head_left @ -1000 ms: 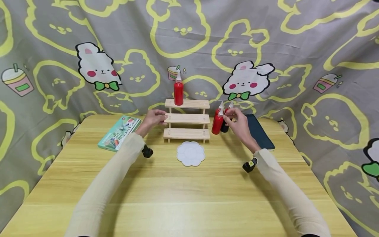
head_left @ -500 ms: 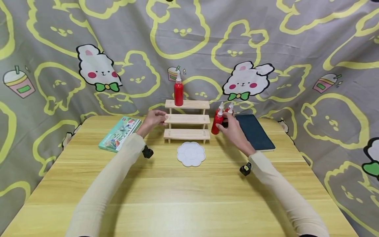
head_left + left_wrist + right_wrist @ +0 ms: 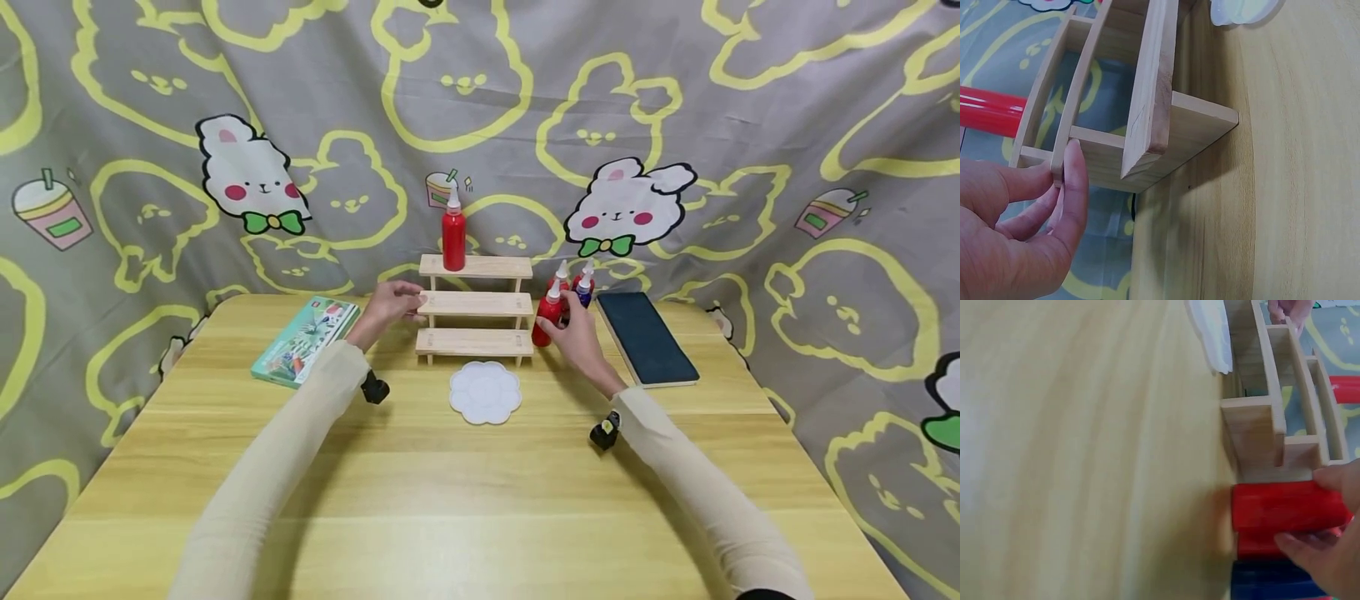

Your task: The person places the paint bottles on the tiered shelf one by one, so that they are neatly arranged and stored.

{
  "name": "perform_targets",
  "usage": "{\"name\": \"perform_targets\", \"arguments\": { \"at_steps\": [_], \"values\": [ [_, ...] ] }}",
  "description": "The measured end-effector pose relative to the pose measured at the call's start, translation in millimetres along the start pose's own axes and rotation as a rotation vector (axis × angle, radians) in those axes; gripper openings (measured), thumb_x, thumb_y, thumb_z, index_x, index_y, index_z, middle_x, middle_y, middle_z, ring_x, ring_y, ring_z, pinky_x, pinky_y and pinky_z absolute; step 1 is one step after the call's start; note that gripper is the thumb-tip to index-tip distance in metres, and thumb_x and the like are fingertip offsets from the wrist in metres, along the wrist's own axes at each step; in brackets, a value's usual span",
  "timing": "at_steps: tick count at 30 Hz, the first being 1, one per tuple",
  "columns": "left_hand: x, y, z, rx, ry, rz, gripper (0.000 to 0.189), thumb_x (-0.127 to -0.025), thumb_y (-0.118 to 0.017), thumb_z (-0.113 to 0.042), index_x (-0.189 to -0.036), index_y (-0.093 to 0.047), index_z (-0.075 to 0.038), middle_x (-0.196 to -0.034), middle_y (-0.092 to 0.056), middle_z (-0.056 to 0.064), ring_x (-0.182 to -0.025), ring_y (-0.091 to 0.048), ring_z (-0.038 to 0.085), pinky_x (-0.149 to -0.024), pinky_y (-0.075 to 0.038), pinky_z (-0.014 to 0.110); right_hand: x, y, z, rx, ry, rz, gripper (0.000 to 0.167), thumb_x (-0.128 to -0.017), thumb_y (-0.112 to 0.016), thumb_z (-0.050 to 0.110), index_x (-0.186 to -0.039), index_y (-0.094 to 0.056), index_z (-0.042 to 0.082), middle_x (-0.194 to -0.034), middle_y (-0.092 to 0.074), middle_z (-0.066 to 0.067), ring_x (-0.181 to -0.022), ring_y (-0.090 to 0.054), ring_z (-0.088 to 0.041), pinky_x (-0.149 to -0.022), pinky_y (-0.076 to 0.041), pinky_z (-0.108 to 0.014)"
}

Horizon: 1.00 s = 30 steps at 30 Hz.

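Note:
A three-step wooden display stand (image 3: 480,303) stands at the back of the table. My left hand (image 3: 386,310) pinches the left end of its middle step; the left wrist view shows thumb and fingers on either side of that board (image 3: 1067,128). Just right of the stand, my right hand (image 3: 576,340) grips a red squeeze bottle (image 3: 547,315) with a white nozzle. In the right wrist view this bottle (image 3: 1285,506) is upright beside the stand's end, thumb and fingers around it. A dark blue bottle (image 3: 584,292) and more red ones stand close behind, partly hidden.
Another red bottle (image 3: 453,240) stands on the top step. In front of the stand lies a white flower-shaped palette (image 3: 485,393). A green illustrated box (image 3: 306,342) is at left, a dark notebook (image 3: 648,340) at right. Patterned cloth (image 3: 480,108) hangs behind.
My right hand has moved left and closed around the front red bottle, shifting it slightly toward the stand. The dark blue bottle has come into view behind it. My left hand stays on the step.

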<state>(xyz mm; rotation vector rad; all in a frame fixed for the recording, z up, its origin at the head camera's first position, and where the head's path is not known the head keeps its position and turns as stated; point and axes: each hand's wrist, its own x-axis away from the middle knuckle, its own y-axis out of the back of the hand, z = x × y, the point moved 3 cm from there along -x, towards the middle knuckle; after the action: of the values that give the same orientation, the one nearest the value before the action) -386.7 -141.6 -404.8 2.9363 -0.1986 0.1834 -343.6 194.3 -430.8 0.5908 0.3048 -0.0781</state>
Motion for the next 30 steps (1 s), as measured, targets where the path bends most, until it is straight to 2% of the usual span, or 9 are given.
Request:
{"name": "perform_targets", "arguments": {
  "at_steps": [3, 6, 11, 16, 18, 20, 25, 27, 30],
  "values": [
    [2.7, 0.5, 1.5, 0.001, -0.001, 0.013, 0.041, -0.105, -0.061, -0.002, -0.142, -0.052, 0.013, -0.137, -0.056, 0.032, -0.072, -0.071, 0.013, -0.108, -0.058, 0.05, 4.0, -2.7, -5.9, -0.113, -0.046, 0.021, 0.061, -0.097, -0.076, 0.009, -0.148, -0.045, -0.001, -0.136, -0.061, -0.027, -0.121, -0.063, -0.04, -0.105, -0.06, -0.053],
    [2.4, 0.8, 2.8, 0.008, -0.003, 0.019, 0.042, -0.105, -0.061, -0.003, -0.143, -0.051, 0.013, -0.137, -0.055, 0.032, -0.073, -0.071, 0.013, -0.108, -0.059, 0.048, 6.0, -2.8, -13.4, -0.185, -0.05, 0.04, 0.063, -0.095, -0.077, 0.005, -0.148, -0.044, -0.003, -0.141, -0.057, -0.029, -0.126, -0.06, -0.043, -0.11, -0.056, -0.055],
    [1.2, -0.6, 1.8, 0.002, 0.005, 0.011, 0.041, -0.104, -0.061, -0.003, -0.142, -0.053, 0.012, -0.135, -0.057, 0.03, -0.07, -0.07, 0.011, -0.106, -0.06, 0.047, 8.3, -1.9, -25.1, -0.21, -0.024, 0.074, 0.061, -0.094, -0.076, 0.0, -0.147, -0.046, -0.004, -0.137, -0.058, -0.031, -0.125, -0.06, -0.044, -0.11, -0.056, -0.054],
    [0.1, -0.7, 0.4, 0.0, 0.021, -0.001, 0.041, -0.104, -0.062, -0.004, -0.141, -0.054, 0.01, -0.131, -0.059, 0.025, -0.071, -0.069, 0.012, -0.105, -0.061, 0.047, 5.7, -0.3, -29.0, -0.201, -0.012, 0.071, 0.057, -0.095, -0.079, 0.009, -0.145, -0.052, 0.0, -0.13, -0.063, -0.026, -0.12, -0.062, -0.037, -0.1, -0.06, -0.027],
    [-0.9, -0.2, 0.0, 0.001, 0.016, -0.001, 0.041, -0.104, -0.062, -0.004, -0.142, -0.053, 0.011, -0.131, -0.059, 0.025, -0.072, -0.069, 0.013, -0.104, -0.062, 0.044, 4.5, 0.7, -29.2, -0.206, -0.009, 0.07, 0.057, -0.095, -0.08, 0.01, -0.144, -0.053, 0.0, -0.13, -0.064, -0.026, -0.12, -0.063, -0.037, -0.097, -0.059, -0.022],
    [-1.2, 0.5, 0.1, -0.001, 0.015, 0.001, 0.041, -0.104, -0.062, -0.004, -0.142, -0.053, 0.011, -0.132, -0.058, 0.026, -0.072, -0.069, 0.013, -0.103, -0.062, 0.044, 3.8, 1.6, -28.5, -0.223, -0.01, 0.074, 0.058, -0.094, -0.081, 0.011, -0.144, -0.054, 0.0, -0.13, -0.064, -0.027, -0.12, -0.062, -0.039, -0.099, -0.059, -0.027],
    [0.2, 1.7, 1.3, -0.02, 0.026, 0.004, 0.041, -0.105, -0.061, -0.004, -0.143, -0.053, 0.01, -0.136, -0.058, 0.029, -0.069, -0.068, 0.011, -0.106, -0.061, 0.046, 4.3, 3.7, -27.9, -0.255, -0.034, 0.124, 0.057, -0.093, -0.08, 0.006, -0.141, -0.051, -0.004, -0.136, -0.06, -0.029, -0.127, -0.058, -0.043, -0.115, -0.052, -0.055],
    [1.1, 1.6, 1.2, -0.028, 0.027, 0.008, 0.041, -0.106, -0.06, -0.005, -0.143, -0.052, 0.01, -0.137, -0.057, 0.029, -0.069, -0.068, 0.01, -0.107, -0.06, 0.047, 4.6, 5.1, -27.0, -0.259, -0.042, 0.158, 0.055, -0.094, -0.077, 0.002, -0.14, -0.048, -0.006, -0.138, -0.058, -0.03, -0.129, -0.057, -0.044, -0.117, -0.049, -0.058],
    [1.9, 1.3, 0.3, -0.035, 0.022, 0.01, 0.041, -0.106, -0.06, -0.005, -0.144, -0.052, 0.01, -0.138, -0.057, 0.03, -0.07, -0.069, 0.011, -0.106, -0.06, 0.047, 3.9, 7.4, -27.5, -0.251, -0.036, 0.196, 0.054, -0.095, -0.075, -0.001, -0.14, -0.045, -0.005, -0.139, -0.058, -0.029, -0.128, -0.058, -0.044, -0.114, -0.053, -0.052]
  ]
}}
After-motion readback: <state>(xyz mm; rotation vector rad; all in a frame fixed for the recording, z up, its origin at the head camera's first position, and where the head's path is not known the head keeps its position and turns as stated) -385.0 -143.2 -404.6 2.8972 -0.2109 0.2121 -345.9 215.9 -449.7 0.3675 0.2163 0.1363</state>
